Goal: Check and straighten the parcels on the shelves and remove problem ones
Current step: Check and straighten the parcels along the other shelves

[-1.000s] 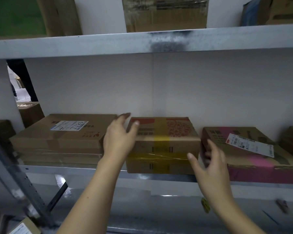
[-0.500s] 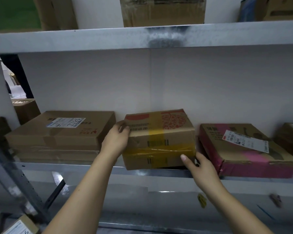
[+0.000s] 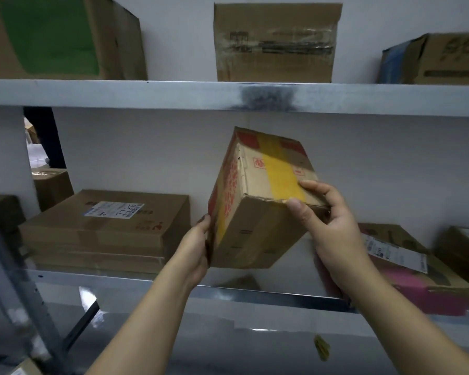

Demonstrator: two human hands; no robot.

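The brown cardboard box with yellow tape and red print (image 3: 255,228) hangs tilted above the grey metal shelf (image 3: 136,281), with the left hand (image 3: 197,247) gripping its 7 o'clock edge and the right hand (image 3: 331,220) clasping its 3 o'clock corner. It looks light and stiff, so opposite edges are probably the best hold. Its long axis seems to run roughly 6 to 12 o'clock, taped face upward.

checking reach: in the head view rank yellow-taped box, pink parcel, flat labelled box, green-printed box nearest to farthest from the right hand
1. yellow-taped box: tilted, gripped by the right hand
2. pink parcel: just right of the hand, lower
3. flat labelled box: over on the left
4. green-printed box: on the upper shelf, far left
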